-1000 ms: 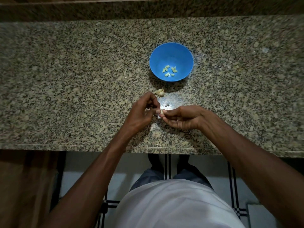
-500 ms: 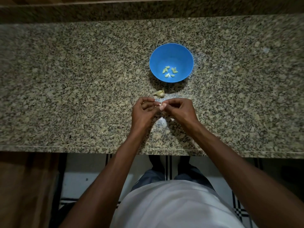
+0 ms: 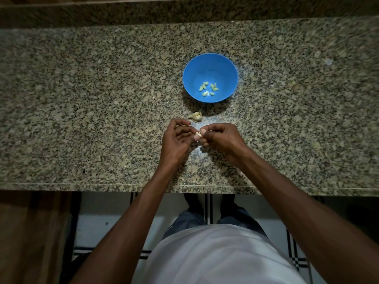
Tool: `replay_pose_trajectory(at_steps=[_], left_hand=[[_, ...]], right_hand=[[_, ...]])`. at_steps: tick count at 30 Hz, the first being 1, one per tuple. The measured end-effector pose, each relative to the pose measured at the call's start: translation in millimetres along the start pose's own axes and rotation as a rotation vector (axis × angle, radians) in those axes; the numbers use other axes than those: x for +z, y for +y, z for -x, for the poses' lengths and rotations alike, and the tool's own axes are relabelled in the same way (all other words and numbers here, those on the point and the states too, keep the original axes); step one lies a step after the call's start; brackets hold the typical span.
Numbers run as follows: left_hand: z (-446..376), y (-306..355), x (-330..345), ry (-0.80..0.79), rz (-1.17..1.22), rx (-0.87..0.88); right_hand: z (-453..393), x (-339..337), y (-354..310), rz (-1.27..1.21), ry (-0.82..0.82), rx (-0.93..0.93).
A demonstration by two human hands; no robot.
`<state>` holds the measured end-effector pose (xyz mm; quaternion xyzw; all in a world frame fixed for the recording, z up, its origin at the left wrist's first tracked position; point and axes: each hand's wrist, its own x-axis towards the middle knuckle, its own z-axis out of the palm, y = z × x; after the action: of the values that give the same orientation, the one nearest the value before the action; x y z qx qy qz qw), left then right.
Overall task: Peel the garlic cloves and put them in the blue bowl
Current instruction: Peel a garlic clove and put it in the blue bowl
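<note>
A blue bowl [image 3: 210,64] stands on the granite counter [image 3: 82,99] with several peeled pale green cloves [image 3: 208,89] at its bottom. Just in front of it lies a small piece of garlic [image 3: 195,116] with papery skin. Below that, my left hand [image 3: 177,140] and my right hand [image 3: 222,137] meet fingertip to fingertip. Between them they pinch one small pale garlic clove [image 3: 198,134]. Most of the clove is hidden by the fingers.
The counter's front edge [image 3: 102,184] runs just below my wrists. A raised granite back ledge [image 3: 184,11] closes the far side. Tiled floor with dark lines [image 3: 143,253] shows beneath the counter.
My right hand turned from palm-up to knuckles-up and both hands rose slightly toward the garlic piece, then stayed together around the clove. The bowl has not moved.
</note>
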<state>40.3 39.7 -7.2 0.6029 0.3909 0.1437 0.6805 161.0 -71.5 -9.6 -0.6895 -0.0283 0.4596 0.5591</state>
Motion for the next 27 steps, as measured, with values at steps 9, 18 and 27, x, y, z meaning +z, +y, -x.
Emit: replay_pose_trajectory(at_steps=[9, 18, 27], left_hand=[[1.7, -8.3, -7.2, 0.002, -0.060, 0.051], [1.2, -13.3, -1.6, 0.086, -0.095, 0.175], [2.2, -16.8, -4.0, 0.054, -0.353, 0.361]], right_hand=[[-0.6, -14.5, -1.1, 0.493, -0.036, -0.226], [12.4, -12.8, 4.6, 0.076, -0.062, -0.013], [10.9, -8.6, -0.8, -0.123, -0.115, 0.099]])
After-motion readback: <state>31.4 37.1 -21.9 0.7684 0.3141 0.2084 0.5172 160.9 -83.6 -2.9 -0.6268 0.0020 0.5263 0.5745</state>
